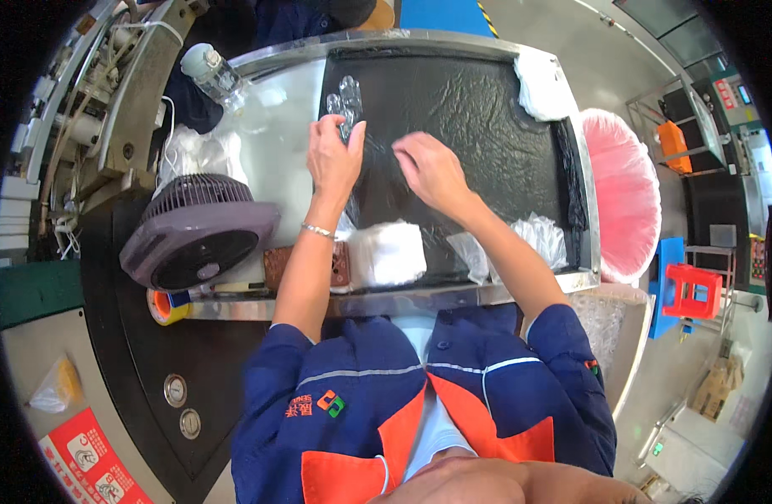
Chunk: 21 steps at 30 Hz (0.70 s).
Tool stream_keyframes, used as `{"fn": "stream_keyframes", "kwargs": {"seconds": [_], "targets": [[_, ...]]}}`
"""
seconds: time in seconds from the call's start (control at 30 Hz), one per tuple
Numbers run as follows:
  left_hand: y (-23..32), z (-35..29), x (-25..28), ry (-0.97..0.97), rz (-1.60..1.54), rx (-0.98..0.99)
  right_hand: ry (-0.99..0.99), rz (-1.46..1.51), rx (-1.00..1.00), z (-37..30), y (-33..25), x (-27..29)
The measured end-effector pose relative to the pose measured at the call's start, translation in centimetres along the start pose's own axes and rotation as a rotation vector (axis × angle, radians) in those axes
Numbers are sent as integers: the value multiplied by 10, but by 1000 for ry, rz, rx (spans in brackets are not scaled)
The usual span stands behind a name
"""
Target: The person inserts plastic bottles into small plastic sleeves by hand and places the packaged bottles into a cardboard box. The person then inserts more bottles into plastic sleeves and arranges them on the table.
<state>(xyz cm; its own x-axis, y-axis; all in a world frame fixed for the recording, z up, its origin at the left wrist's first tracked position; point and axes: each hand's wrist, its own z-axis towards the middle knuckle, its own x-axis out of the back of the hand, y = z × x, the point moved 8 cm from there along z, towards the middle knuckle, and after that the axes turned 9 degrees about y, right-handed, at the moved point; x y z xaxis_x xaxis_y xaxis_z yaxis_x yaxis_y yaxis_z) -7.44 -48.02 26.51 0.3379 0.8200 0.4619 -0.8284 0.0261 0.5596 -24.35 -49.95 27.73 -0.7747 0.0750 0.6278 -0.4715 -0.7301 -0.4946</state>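
Note:
My left hand (334,161) is at the left edge of the black sheet (462,109) that covers much of the metal-rimmed table. Its thumb and fingers close around the lower end of shiny clear plastic pieces (349,97), whose exact kind I cannot make out. To its right, my right hand (434,170) hovers over the sheet with fingers curled and fingertips together. Anything in that pinch is too small or too clear to see. Near the front edge, between my forearms, sits a white plastic-wrapped bundle (388,254), beside a brown perforated block (306,267).
A grey fan (199,231) and a clear bottle (214,74) stand at the left. Tape rolls (169,307) are at the front left corner. Clear bags (537,239) lie by my right forearm; a white bag (544,86) lies at the far right corner. A pink-lined container (621,193) adjoins the right edge.

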Motion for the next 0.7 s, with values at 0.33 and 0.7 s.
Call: {"fn": "stream_keyframes", "kwargs": {"seconds": [0.33, 0.7], "targets": [[-22, 14, -34, -39, 25, -38, -157, -76, -9, 117, 66, -101], [-63, 28, -47, -55, 225, 91, -264, 110, 8, 135, 74, -130]]}}
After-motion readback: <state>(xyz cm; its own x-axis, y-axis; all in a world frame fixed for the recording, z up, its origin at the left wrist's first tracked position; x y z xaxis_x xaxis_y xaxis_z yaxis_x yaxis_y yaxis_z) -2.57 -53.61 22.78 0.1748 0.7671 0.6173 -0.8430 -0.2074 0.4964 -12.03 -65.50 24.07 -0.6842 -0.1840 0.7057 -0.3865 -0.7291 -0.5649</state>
